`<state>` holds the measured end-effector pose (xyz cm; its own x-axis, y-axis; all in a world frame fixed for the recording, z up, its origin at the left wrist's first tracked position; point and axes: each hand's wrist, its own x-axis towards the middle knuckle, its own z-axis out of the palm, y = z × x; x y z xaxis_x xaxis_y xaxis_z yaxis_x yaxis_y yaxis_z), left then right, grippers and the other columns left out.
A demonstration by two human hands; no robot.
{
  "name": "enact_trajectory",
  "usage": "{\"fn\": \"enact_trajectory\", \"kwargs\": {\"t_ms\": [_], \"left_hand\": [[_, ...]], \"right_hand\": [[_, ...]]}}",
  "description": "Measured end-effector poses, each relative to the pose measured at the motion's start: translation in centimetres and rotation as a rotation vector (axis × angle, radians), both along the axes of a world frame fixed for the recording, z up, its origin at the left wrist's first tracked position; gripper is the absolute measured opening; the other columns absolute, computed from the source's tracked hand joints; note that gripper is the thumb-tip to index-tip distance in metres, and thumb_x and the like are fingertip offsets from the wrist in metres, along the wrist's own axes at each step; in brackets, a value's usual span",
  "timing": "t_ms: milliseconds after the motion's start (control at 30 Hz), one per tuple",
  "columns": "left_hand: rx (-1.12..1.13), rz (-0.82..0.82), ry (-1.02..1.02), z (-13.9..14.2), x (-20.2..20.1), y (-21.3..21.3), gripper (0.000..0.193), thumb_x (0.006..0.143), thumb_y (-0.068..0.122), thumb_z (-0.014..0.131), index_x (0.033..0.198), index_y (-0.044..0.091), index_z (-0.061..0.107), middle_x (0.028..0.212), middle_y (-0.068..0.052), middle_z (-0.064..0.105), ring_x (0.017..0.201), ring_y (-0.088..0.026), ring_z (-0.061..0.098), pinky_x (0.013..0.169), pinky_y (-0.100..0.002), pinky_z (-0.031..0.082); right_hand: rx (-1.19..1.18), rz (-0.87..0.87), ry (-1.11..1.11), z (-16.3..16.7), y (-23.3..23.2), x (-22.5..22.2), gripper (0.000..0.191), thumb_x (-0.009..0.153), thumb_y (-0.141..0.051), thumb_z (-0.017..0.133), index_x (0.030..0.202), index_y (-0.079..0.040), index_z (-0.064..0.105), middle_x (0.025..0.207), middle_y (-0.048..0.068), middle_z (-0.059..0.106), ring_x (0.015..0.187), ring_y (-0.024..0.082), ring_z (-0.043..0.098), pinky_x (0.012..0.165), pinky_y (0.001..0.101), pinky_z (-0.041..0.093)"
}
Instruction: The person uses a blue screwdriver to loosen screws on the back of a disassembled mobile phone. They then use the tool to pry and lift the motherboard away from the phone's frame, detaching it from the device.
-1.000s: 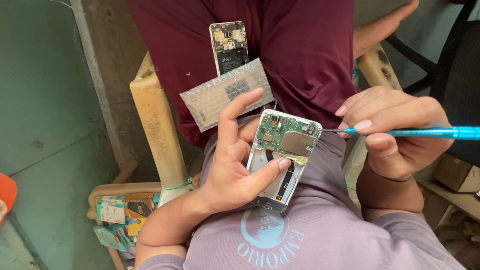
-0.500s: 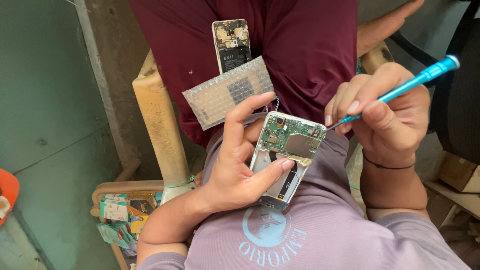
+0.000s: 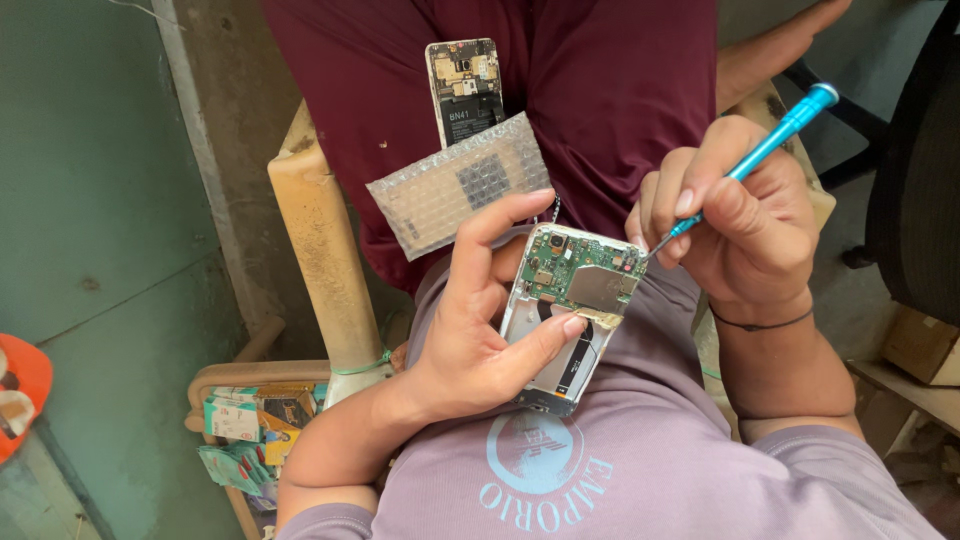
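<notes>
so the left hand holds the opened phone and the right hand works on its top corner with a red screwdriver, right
Not quite: the screwdriver is blue, not red, as the head view shows. The rest holds: the left hand holds the opened phone, and the right hand sets the tool's tip at the phone's top corner.

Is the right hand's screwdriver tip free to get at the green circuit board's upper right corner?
Probably yes: the screwdriver tip already sits at that corner of the circuit board, and the left hand grips lower down, clear of it.
</notes>
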<state>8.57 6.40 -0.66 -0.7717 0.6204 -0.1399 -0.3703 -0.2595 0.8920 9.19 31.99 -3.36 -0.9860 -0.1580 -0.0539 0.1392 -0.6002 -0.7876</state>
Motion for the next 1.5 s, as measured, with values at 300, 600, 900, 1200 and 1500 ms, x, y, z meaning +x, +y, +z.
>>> {"fn": "enact_trajectory", "kwargs": {"t_ms": [300,600,900,1200,1500], "left_hand": [[-0.417,0.197,0.958,-0.3,-2.6,0.1,0.040,0.098,-0.012,0.066,0.132,0.005,0.056,0.121,-0.010,0.074,0.097,-0.024,0.076,0.084,-0.028,0.062],[-0.545,0.217,1.721,0.6,-3.2,-1.1,0.019,0.096,0.003,0.067,0.113,0.004,0.074,0.116,-0.009,0.073,0.110,-0.023,0.070,0.102,-0.036,0.055],[-0.523,0.297,1.810,0.0,-2.8,-0.7,0.021,0.095,0.006,0.063,0.111,0.005,0.077,0.110,-0.005,0.070,0.105,-0.020,0.067,0.099,-0.035,0.056],[-0.418,0.199,1.268,0.3,-2.8,-0.5,0.023,0.089,0.010,0.073,0.109,-0.001,0.074,0.103,-0.010,0.072,0.092,-0.025,0.071,0.081,-0.035,0.057],[-0.336,0.117,0.194,0.5,-0.8,0.1,0.029,0.096,0.005,0.078,0.116,-0.001,0.059,0.099,-0.005,0.077,0.088,-0.003,0.068,0.077,-0.021,0.055]], "right_hand": [[0.446,-0.389,0.337,1.2,1.5,-0.2,0.028,0.108,-0.033,0.059,0.105,-0.006,0.051,0.074,0.009,0.059,0.057,0.015,0.061,0.061,0.0313,0.059],[0.349,-0.408,0.313,-0.1,2.6,0.6,0.029,0.111,-0.036,0.057,0.105,-0.008,0.050,0.071,0.008,0.057,0.056,0.014,0.059,0.061,0.0317,0.057],[0.281,-0.432,0.285,0.0,2.6,0.8,0.030,0.109,-0.035,0.058,0.104,-0.007,0.050,0.070,0.007,0.056,0.057,0.014,0.055,0.060,0.0312,0.055],[0.340,-0.417,0.305,0.6,2.0,0.4,0.030,0.106,-0.036,0.061,0.105,-0.008,0.049,0.074,0.006,0.058,0.059,0.014,0.059,0.063,0.0321,0.055],[0.491,-0.305,0.404,2.7,-0.3,-0.6,0.025,0.100,-0.025,0.071,0.107,-0.005,0.057,0.092,0.011,0.067,0.076,0.020,0.072,0.075,0.0349,0.066]]}}
